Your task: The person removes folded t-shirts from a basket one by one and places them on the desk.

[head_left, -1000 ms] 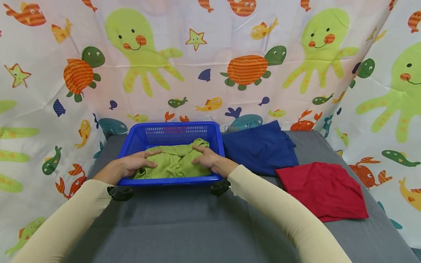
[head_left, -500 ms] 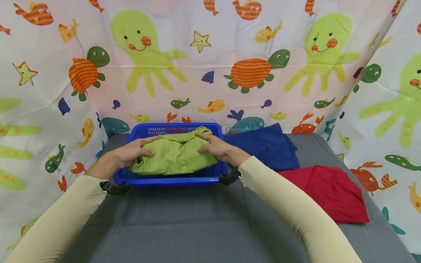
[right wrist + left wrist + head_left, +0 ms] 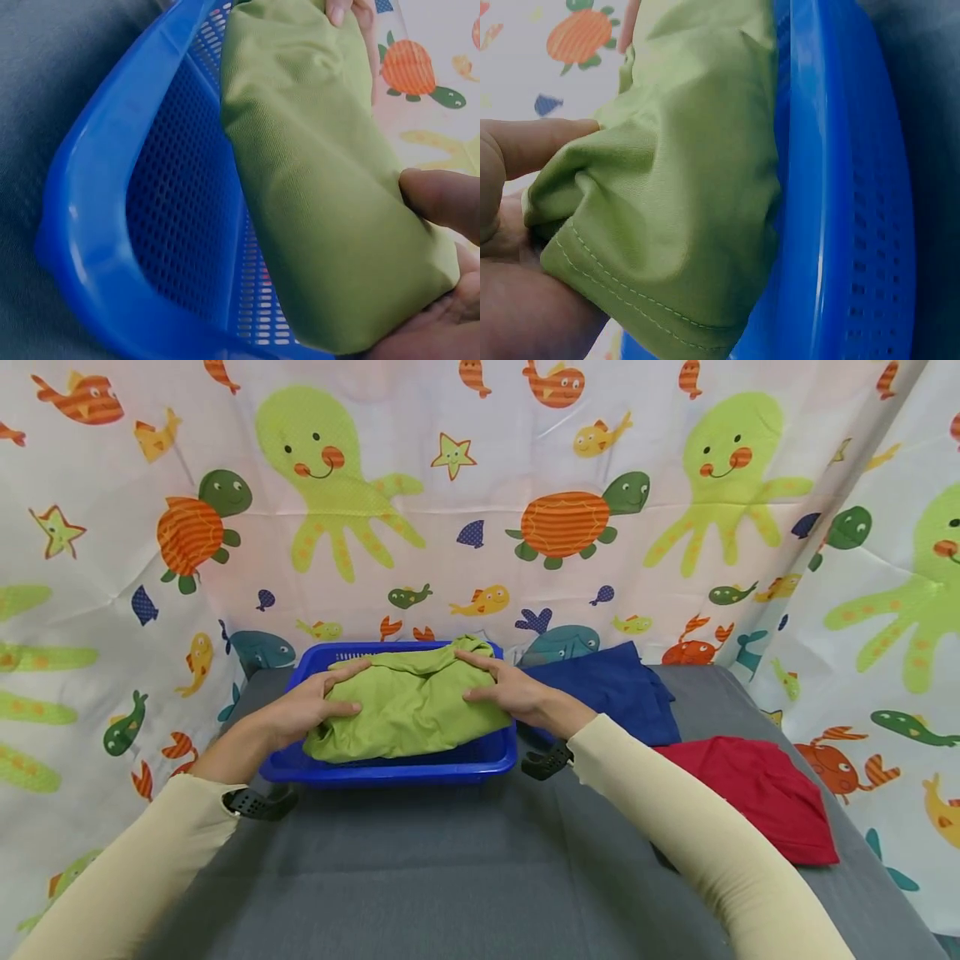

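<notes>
A folded green garment [image 3: 412,702] with a double-stitched hem is held over the blue plastic basket [image 3: 390,774]. My left hand [image 3: 303,702] grips its left end, thumb on the front face and fingers behind. At the other end my right hand [image 3: 513,693] holds it the same way. In the left wrist view the stitched hem of the green garment [image 3: 682,195] hangs beside the basket's rim [image 3: 810,187]. The right wrist view shows the perforated wall of the basket [image 3: 180,187] below the lifted garment [image 3: 322,187].
To the right of the basket lies a folded blue cloth [image 3: 615,693] on the grey table [image 3: 420,868]. A folded red cloth [image 3: 772,802] lies nearer, partly behind my right sleeve [image 3: 675,827]. A patterned curtain [image 3: 465,552] stands behind and along both sides.
Both hands have lifted the green garment from inside the basket to above its rim and shifted it slightly right. The blue and red cloths stay put.
</notes>
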Motion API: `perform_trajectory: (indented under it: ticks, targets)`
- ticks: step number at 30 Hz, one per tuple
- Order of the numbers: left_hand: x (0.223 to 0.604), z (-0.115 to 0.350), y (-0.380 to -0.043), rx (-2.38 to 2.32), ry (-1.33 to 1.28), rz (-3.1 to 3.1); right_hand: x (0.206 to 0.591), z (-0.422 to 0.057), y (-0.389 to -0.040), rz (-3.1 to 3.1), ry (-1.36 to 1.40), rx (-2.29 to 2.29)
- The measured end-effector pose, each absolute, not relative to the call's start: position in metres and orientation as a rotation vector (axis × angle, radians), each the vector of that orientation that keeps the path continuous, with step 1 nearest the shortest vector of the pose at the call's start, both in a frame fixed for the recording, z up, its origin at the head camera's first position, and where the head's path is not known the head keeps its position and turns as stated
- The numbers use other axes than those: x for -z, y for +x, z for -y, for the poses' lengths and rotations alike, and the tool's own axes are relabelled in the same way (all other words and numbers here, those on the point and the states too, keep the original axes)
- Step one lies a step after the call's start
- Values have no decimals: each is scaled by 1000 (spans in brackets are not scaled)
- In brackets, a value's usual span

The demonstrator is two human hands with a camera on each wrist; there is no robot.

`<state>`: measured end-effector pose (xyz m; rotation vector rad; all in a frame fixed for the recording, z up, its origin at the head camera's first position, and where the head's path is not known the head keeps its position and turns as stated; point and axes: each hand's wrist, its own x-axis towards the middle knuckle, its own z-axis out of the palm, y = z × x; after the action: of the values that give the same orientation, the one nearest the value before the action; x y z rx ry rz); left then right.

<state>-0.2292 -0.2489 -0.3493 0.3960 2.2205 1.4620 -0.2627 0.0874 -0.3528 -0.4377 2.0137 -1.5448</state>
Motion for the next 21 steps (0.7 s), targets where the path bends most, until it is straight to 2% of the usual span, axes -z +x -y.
perform_trajectory:
  ticks: [21]
  targets:
    - [336, 203, -213, -1471, 447, -2226, 332, -141, -242, -2134, -508, 1469]
